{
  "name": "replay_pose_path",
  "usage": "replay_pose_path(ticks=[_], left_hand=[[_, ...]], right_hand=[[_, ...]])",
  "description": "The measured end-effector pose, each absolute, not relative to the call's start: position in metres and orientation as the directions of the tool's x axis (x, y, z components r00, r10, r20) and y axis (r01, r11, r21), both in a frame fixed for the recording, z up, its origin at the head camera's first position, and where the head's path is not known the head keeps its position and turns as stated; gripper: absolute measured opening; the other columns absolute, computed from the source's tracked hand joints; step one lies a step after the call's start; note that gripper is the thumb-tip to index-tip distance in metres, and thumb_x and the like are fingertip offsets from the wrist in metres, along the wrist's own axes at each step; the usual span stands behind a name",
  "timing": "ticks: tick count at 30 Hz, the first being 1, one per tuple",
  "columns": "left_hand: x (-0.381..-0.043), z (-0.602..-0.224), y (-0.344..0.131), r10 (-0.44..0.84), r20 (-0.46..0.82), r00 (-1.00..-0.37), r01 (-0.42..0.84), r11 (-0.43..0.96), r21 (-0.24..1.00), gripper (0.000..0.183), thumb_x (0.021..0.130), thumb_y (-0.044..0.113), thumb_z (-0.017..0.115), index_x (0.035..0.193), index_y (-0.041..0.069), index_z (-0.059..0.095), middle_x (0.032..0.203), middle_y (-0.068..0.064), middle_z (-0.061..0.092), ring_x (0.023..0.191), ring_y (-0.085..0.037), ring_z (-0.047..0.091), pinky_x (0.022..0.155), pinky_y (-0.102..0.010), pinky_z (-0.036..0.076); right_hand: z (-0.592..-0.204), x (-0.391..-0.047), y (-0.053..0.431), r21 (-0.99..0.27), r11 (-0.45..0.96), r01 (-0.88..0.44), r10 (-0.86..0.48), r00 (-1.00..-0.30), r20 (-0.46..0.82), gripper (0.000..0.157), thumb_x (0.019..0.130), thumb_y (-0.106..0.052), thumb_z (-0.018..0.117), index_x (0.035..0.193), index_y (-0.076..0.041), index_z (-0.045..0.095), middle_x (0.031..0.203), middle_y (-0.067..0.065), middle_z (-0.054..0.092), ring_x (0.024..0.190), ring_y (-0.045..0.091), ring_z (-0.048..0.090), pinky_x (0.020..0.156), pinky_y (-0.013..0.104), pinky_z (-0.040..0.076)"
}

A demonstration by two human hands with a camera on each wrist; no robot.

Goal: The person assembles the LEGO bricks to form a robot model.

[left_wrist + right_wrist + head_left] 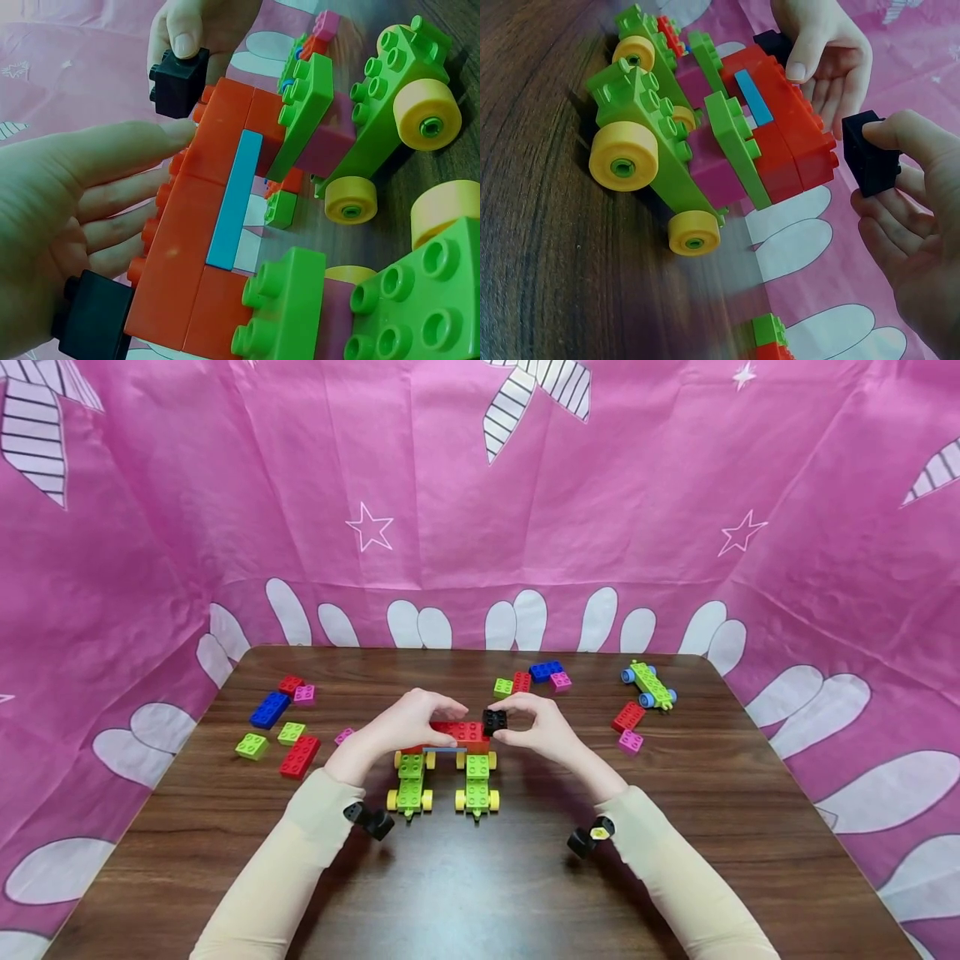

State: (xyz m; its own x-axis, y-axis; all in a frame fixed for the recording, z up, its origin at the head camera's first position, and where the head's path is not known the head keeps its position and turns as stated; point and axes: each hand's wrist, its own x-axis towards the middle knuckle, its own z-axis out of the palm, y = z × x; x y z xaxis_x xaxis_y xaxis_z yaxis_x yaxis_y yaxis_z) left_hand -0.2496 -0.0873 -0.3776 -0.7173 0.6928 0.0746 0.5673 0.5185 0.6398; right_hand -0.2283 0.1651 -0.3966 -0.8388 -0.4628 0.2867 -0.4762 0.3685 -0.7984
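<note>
My right hand [542,725] pinches a small black brick [870,154] between thumb and fingers, beside the right end of the red bricks [191,217]. These form a bridge with a blue piece [236,199] along its underside, raised over two green wheeled bases [410,793] [477,793] on green and purple bricks. My left hand [415,722] lies loosely along the bridge, its thumb tip at the studs and its fingers extended behind. Another black brick [94,315] sits at the bridge's left end, mostly hidden by this hand in the head view.
Loose bricks lie at the left, among them a blue brick [270,710] and a red brick [300,757]. A further group with a blue brick [546,672] is at the back. Far right are a green base with blue wheels [651,685] and a red brick [628,717].
</note>
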Motion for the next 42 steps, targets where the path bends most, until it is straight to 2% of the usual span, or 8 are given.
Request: replay_pose_path(ticks=[7,17,29,42], left_hand=[[-0.25,-0.378,-0.086,0.688,0.056,-0.723,0.559,0.536,0.633,0.043,0.082,0.011,0.076,0.122,-0.001,0.064,0.115,-0.011,0.07,0.11,-0.023,0.065,0.095,-0.039,0.051],[-0.25,-0.381,-0.086,0.676,0.055,-0.735,0.548,0.543,0.636,0.043,0.082,0.012,0.077,0.121,0.0,0.065,0.112,-0.009,0.071,0.108,-0.022,0.066,0.094,-0.038,0.052],[-0.251,-0.382,-0.086,0.665,0.054,-0.745,0.535,0.547,0.644,0.042,0.081,0.014,0.078,0.12,0.002,0.066,0.11,-0.008,0.072,0.106,-0.021,0.067,0.092,-0.038,0.053],[-0.252,-0.382,-0.086,0.665,0.051,-0.745,0.534,0.549,0.644,0.043,0.081,0.014,0.078,0.12,0.001,0.066,0.111,-0.009,0.071,0.105,-0.021,0.067,0.091,-0.037,0.053]], right_hand=[[-0.411,-0.235,0.169,-0.78,0.355,-0.515,-0.463,-0.822,0.332,0.035,0.079,-0.009,0.079,0.112,-0.008,0.07,0.105,0.006,0.07,0.099,0.017,0.063,0.092,0.035,0.051],[-0.413,-0.236,0.169,-0.774,0.363,-0.519,-0.468,-0.82,0.33,0.035,0.078,-0.008,0.079,0.112,-0.007,0.07,0.104,0.006,0.07,0.096,0.015,0.064,0.09,0.033,0.052],[-0.413,-0.237,0.169,-0.778,0.368,-0.509,-0.496,-0.815,0.299,0.035,0.08,-0.011,0.079,0.113,-0.008,0.07,0.104,0.005,0.069,0.098,0.019,0.062,0.089,0.043,0.053],[-0.41,-0.239,0.164,-0.751,0.417,-0.512,-0.507,-0.817,0.275,0.034,0.079,-0.012,0.079,0.112,-0.007,0.071,0.103,0.005,0.069,0.098,0.019,0.061,0.09,0.039,0.052]])
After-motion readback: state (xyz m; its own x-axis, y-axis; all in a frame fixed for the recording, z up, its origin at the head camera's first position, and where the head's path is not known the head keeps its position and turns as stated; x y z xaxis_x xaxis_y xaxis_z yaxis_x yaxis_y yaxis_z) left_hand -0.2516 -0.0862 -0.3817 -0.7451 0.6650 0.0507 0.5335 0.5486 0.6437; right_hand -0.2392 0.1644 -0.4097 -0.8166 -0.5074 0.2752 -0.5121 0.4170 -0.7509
